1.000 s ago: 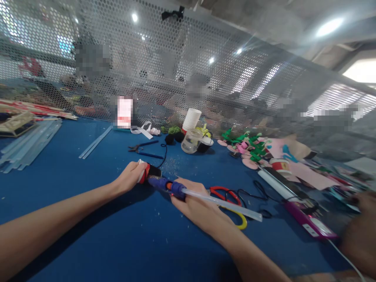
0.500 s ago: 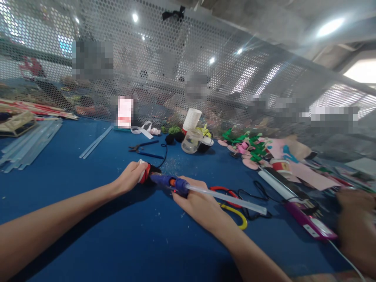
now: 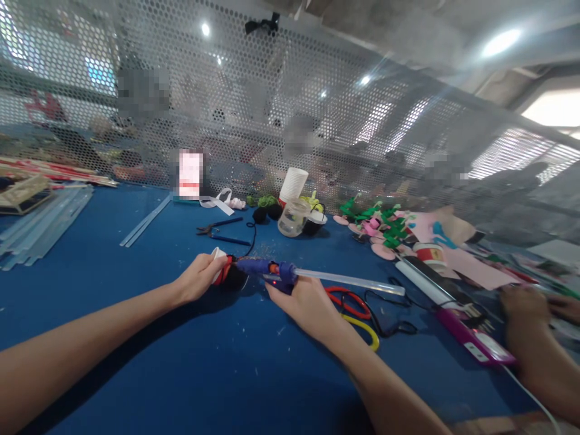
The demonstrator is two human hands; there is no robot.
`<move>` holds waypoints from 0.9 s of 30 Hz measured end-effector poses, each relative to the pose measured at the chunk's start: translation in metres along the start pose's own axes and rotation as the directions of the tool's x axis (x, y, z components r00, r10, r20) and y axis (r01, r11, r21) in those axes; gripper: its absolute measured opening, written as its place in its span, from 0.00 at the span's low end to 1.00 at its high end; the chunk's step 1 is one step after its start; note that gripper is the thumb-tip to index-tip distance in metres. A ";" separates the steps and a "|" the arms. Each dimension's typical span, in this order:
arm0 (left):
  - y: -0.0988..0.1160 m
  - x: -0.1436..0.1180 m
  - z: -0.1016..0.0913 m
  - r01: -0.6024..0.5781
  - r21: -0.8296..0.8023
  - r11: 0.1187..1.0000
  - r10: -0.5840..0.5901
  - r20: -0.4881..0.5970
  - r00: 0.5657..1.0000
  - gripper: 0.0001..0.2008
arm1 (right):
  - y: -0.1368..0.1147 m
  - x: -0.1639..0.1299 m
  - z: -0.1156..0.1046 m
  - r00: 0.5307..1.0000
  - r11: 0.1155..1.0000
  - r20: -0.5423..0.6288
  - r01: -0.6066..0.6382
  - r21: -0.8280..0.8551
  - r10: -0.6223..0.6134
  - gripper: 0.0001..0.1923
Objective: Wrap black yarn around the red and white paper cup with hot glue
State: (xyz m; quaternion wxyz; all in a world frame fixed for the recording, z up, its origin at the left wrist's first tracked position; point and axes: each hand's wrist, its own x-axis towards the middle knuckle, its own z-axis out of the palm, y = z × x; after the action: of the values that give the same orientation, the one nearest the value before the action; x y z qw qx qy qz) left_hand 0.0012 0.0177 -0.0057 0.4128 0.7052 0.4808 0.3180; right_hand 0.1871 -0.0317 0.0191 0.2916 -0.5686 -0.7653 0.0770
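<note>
My left hand point(image 3: 202, 276) is closed round a small paper cup point(image 3: 218, 251) with a white rim, red sides and a black wrapped end. A black cord runs from the cup towards the black yarn balls point(image 3: 266, 213). My right hand point(image 3: 310, 305) grips a blue hot glue gun point(image 3: 272, 272), with a long clear glue stick point(image 3: 348, 281) out of its back. The gun's nozzle points left and meets the cup's wrapped side; whether it touches cannot be told. Beyond my hands lie blue-handled pliers point(image 3: 222, 230). Scissors with red and yellow handles point(image 3: 369, 332) lie beside my right wrist.
At the left are many glue sticks point(image 3: 45, 220). Stacked paper cups point(image 3: 293, 184) and a clear cup point(image 3: 292, 219) stand at the back. Green and pink craft pieces point(image 3: 385, 226) and a purple power strip point(image 3: 475, 341) lie right, near another person's hand point(image 3: 525, 308).
The glue gun has tilted, its nozzle and front rising along the cup while the stick's rear end has swung up and left. The cup is turned slightly. The other person's hand has shifted left.
</note>
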 end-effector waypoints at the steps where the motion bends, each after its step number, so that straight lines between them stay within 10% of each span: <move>1: 0.000 0.000 0.000 -0.009 0.012 1.000 0.009 0.007 1.000 0.18 | 0.000 0.001 0.000 1.000 1.000 0.005 -0.006 0.006 0.006 0.07; 20: -0.002 -0.001 -0.001 -0.040 0.056 0.998 0.040 0.000 0.999 0.18 | 0.015 0.014 -0.003 0.944 0.872 0.225 -0.313 0.377 0.242 0.09; 27: -0.002 -0.001 -0.001 -0.020 0.046 0.999 0.021 -0.034 0.999 0.18 | 0.060 0.031 -0.009 0.918 0.852 0.050 -0.384 0.355 0.393 0.09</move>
State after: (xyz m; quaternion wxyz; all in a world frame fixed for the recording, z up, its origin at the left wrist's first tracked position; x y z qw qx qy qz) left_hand -0.0012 0.0178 -0.0073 0.3849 0.7136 0.4878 0.3235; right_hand 0.2355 0.0148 0.0109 0.3778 -0.6494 -0.6042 0.2654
